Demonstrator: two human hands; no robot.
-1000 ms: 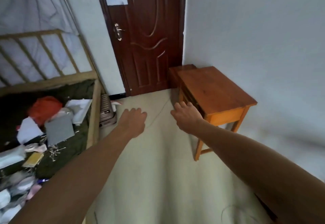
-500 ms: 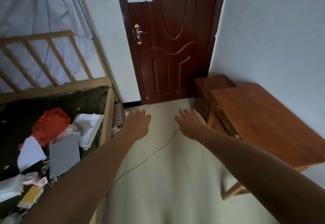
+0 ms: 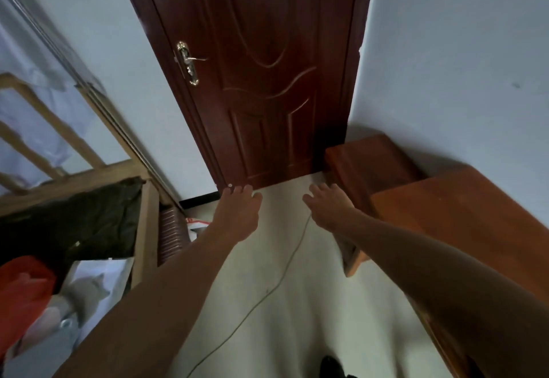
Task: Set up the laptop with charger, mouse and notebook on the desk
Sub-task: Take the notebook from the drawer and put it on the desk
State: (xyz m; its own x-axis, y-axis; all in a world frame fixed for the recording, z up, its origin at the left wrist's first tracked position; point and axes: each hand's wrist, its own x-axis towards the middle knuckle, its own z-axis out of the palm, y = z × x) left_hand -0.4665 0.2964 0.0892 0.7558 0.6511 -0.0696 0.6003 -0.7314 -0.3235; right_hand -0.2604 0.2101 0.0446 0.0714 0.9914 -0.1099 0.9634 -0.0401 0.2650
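Observation:
Both my arms reach forward over the floor. My left hand [image 3: 239, 214] is spread, palm down, and holds nothing. My right hand [image 3: 328, 205] is also spread and empty, just left of the wooden desk [image 3: 463, 214], whose bare orange top runs along the right wall. A thin cable [image 3: 267, 294] lies on the floor between my arms. A grey flat thing, maybe the laptop [image 3: 47, 351], lies on the bed at the lower left, partly cut off. I see no mouse or notebook that I can name.
A dark red door [image 3: 267, 80] stands shut straight ahead. A lower wooden stand [image 3: 371, 163] sits between door and desk. The wooden bed frame [image 3: 145, 229] on the left holds a red bag [image 3: 23, 288] and white papers [image 3: 101, 276].
The view has moved forward and tilted up toward the door. The desk has slid to the right edge. Both hands stay spread and empty.

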